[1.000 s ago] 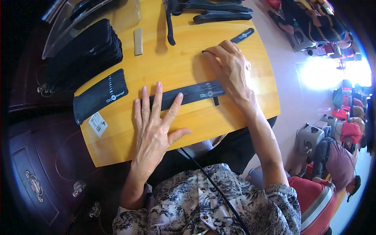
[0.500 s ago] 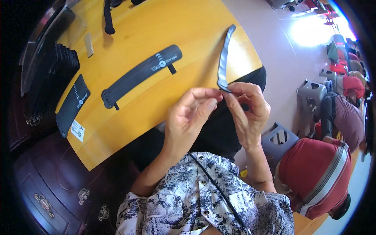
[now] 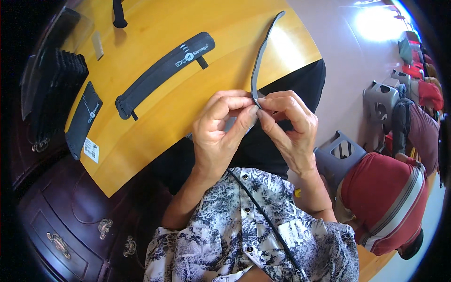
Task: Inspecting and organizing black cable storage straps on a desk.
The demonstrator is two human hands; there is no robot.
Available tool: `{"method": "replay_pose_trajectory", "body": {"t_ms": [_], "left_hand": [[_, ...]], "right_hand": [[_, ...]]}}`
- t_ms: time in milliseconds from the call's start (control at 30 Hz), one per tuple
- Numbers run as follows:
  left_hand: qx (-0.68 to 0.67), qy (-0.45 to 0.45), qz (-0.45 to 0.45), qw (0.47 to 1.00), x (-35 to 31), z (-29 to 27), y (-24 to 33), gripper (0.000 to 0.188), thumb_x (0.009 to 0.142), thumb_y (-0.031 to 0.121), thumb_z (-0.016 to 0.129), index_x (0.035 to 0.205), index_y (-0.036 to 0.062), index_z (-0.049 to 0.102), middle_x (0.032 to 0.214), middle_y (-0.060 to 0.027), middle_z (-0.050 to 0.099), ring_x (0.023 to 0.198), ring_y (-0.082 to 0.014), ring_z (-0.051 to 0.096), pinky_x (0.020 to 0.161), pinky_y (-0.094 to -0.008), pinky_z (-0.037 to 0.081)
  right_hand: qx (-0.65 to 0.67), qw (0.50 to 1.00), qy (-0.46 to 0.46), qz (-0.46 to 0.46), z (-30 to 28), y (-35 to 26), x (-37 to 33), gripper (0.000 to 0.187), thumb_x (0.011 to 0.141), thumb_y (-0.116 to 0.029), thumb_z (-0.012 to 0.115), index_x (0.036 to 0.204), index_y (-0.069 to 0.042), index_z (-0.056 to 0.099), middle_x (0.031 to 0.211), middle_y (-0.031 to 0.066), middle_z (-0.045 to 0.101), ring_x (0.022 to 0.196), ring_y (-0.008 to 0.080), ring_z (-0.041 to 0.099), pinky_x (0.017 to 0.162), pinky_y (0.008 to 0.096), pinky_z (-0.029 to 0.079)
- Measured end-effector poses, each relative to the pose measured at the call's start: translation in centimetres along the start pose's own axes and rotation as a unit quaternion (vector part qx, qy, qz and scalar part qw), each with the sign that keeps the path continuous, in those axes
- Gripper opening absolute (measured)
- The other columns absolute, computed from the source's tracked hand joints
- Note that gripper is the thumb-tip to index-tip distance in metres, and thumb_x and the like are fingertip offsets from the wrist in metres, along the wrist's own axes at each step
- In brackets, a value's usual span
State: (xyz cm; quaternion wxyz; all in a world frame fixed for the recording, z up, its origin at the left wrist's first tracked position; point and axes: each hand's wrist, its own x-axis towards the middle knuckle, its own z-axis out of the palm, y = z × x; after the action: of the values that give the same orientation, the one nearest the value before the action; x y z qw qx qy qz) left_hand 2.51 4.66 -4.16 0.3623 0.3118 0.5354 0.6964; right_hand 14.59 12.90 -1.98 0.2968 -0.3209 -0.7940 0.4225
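A narrow black strap (image 3: 259, 61) stands edge-on above the table's right side, its lower end curling down between my hands. My right hand (image 3: 292, 126) pinches that end between thumb and forefinger. From the other side my left hand (image 3: 217, 129) closes thumb and fingertips on the same end; the fingertips of both hands nearly meet and hide the tip. Flat on the table lies a long black strap (image 3: 164, 77) with pale print and two small tabs along its lower edge. Another printed black strap (image 3: 84, 121) lies at the table's left edge.
The yellow wooden table (image 3: 155, 150) carries a white label (image 3: 91, 150), a small beige strip (image 3: 97, 45) and a black piece (image 3: 119, 16). A black stack (image 3: 68, 77) stands at far left. Dark drawers (image 3: 56, 225) are lower left. Right are a grey stool (image 3: 340, 152) and a person in red (image 3: 376, 197).
My left hand has moved in onto the strap's lower end, beside my right. The strap has turned more edge-on. The whole view has shifted slightly.
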Motion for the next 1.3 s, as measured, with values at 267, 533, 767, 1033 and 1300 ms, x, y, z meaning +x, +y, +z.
{"method": "replay_pose_trajectory", "body": {"t_ms": [267,533,767,1033,1300], "left_hand": [[0.172,-0.033,0.046,0.984,-0.1,-1.2,-0.6,0.01,0.086,-0.006,0.061,0.097,-0.0046,0.061,0.107,-0.011,0.058,0.091,-0.0122,0.059,0.079,-0.0224,0.048],[0.293,-0.022,0.153,0.944,0.9,-0.8,-0.3,0.011,0.084,0.0,0.066,0.095,-0.0006,0.062,0.096,-0.0123,0.064,0.082,-0.0196,0.063,0.073,-0.0275,0.05],[0.322,-0.022,0.158,0.933,1.4,-1.1,-0.3,0.01,0.085,0.002,0.065,0.094,-0.0004,0.061,0.096,-0.0119,0.064,0.083,-0.0205,0.064,0.072,-0.0282,0.05],[0.319,-0.015,0.154,0.935,1.6,-0.9,-0.8,0.013,0.084,-0.002,0.063,0.095,0.0,0.056,0.095,-0.0143,0.061,0.084,-0.03,0.063,0.072,-0.0352,0.051],[0.282,0.018,0.11,0.953,1.6,-0.8,-1.7,0.01,0.085,-0.004,0.063,0.094,-0.0034,0.059,0.099,-0.0109,0.062,0.083,-0.0141,0.063,0.073,-0.026,0.053]], "right_hand": [[-0.021,0.999,-0.028,0.02,0.2,-0.3,0.1,0.013,0.081,-0.007,0.069,0.092,-0.001,0.066,0.085,0.009,0.063,0.065,0.0149,0.063,0.057,0.0256,0.052],[-0.07,0.997,0.002,-0.011,0.5,-0.3,0.4,0.013,0.081,-0.006,0.068,0.092,-0.001,0.065,0.084,0.0101,0.064,0.066,0.0159,0.065,0.058,0.0262,0.053],[0.005,0.998,-0.047,0.036,0.2,0.4,1.6,0.01,0.081,-0.004,0.066,0.089,0.003,0.064,0.078,0.0094,0.065,0.065,0.013,0.064,0.058,0.0247,0.052],[0.033,0.995,-0.068,0.059,0.4,1.1,3.1,0.01,0.078,-0.006,0.066,0.079,0.004,0.063,0.067,0.0092,0.063,0.059,0.0095,0.061,0.053,0.0227,0.049],[0.13,0.973,-0.045,0.184,1.2,1.3,3.1,0.008,0.077,-0.005,0.066,0.075,0.003,0.063,0.062,0.0036,0.063,0.058,0.0026,0.056,0.053,0.0199,0.046]]}}
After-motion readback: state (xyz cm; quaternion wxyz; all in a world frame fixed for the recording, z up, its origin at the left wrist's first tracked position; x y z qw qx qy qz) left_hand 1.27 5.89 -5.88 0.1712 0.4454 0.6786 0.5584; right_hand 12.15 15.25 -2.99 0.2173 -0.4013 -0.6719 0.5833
